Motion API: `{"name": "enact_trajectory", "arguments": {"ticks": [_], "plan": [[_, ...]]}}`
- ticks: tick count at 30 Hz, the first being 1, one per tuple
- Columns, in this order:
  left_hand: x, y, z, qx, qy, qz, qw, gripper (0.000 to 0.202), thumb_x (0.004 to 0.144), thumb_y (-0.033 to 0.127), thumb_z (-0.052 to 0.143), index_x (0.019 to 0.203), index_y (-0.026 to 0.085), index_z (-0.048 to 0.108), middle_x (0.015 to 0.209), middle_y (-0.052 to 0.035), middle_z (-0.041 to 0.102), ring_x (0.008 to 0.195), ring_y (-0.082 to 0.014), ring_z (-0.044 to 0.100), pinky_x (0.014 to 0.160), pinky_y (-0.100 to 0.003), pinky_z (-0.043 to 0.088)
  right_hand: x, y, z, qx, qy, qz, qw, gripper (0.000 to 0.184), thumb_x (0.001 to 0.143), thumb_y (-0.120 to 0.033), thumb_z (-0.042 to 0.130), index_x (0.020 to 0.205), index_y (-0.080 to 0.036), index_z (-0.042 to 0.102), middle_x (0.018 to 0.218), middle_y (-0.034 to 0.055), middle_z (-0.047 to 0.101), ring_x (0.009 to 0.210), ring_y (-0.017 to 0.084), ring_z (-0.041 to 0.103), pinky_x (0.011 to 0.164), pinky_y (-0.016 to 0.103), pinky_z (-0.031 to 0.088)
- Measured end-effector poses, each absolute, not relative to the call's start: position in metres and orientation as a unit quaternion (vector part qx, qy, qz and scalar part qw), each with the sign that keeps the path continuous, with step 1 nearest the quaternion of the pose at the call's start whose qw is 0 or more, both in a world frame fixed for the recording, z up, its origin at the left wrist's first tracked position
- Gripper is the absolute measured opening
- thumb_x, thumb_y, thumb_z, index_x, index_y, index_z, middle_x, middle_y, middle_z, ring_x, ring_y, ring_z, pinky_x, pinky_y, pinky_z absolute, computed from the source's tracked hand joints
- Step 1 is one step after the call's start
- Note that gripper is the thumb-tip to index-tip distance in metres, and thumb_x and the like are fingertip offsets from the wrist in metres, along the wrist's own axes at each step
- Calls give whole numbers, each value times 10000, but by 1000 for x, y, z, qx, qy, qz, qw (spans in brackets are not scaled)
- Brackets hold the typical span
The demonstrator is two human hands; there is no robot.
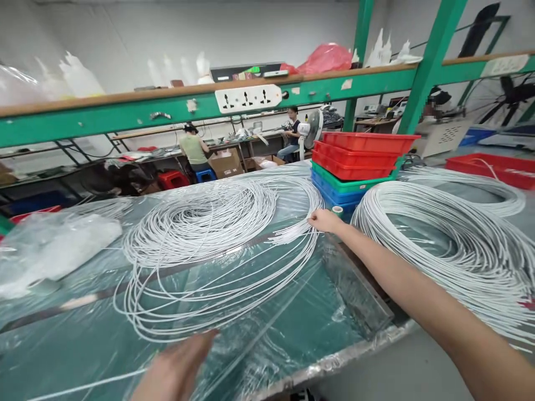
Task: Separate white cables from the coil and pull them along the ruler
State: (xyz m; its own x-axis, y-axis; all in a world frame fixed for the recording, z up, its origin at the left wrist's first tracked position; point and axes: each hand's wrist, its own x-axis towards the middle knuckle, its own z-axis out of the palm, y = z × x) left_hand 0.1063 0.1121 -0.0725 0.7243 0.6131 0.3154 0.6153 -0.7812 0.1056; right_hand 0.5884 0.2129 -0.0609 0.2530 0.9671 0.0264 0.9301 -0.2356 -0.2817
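Note:
My right hand (326,220) reaches across the table, its fingers closed on a bundle of white cables (292,229) near their cut ends. These cables belong to a loose coil whose loops sweep toward the table's front. Beside it on the left lies a large, thick coil of white cable (200,220). My left hand (178,365) is low in the picture, blurred, with its fingers pointing right, just in front of the loose loops. One white cable (90,385) runs up to the back of this hand; whether the fingers hold anything is hidden.
Another big cable coil (451,234) lies on the right. Stacked red, green and blue trays (359,159) stand behind my right hand, near a tape roll (337,210). Plastic bags (62,250) lie at left. A green shelf beam (167,114) crosses above. People sit working farther back.

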Motion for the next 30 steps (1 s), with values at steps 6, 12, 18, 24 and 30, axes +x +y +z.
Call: {"name": "enact_trajectory", "arguments": {"ticks": [6, 12, 18, 24, 30], "plan": [[267, 119, -67, -969, -211, -102, -75, 332, 978, 204, 285, 1062, 240, 604, 837, -42, 665, 667, -177, 619, 568, -265, 439, 594, 219, -70, -760, -625, 100, 145, 317, 916, -326, 471, 708, -178, 660, 690, 33, 652, 716, 153, 618, 573, 212, 340], [345, 137, -71, -959, -215, -130, -128, 372, 1005, 318, 287, 893, 203, 622, 839, -50, 659, 743, -169, 614, 636, -262, 406, 594, 218, -69, -763, -620, 110, 146, 296, 891, -303, 496, 699, -168, 675, 684, 23, 644, 704, 141, 589, 577, 199, 335], [377, 127, -75, -950, -214, -151, -169, 361, 994, 295, 322, 831, 204, 631, 803, -32, 663, 707, -164, 603, 620, -277, 374, 593, 216, -59, -768, -612, 134, 132, 306, 903, -288, 487, 721, -147, 689, 657, 18, 625, 635, 122, 552, 544, 200, 315], [391, 115, -77, -950, -204, -158, -176, 336, 992, 267, 324, 825, 194, 607, 794, -34, 652, 717, -172, 611, 613, -287, 369, 593, 216, -59, -764, -617, 138, 124, 303, 903, -271, 487, 712, -138, 680, 607, 4, 582, 597, 110, 517, 526, 211, 296], [398, 107, -76, -957, -189, -137, -173, 315, 982, 237, 327, 834, 188, 601, 789, -57, 643, 706, -185, 612, 609, -293, 379, 594, 217, -59, -767, -612, 144, 128, 307, 901, -287, 486, 719, -145, 687, 651, 15, 610, 634, 118, 537, 564, 209, 323]]}}
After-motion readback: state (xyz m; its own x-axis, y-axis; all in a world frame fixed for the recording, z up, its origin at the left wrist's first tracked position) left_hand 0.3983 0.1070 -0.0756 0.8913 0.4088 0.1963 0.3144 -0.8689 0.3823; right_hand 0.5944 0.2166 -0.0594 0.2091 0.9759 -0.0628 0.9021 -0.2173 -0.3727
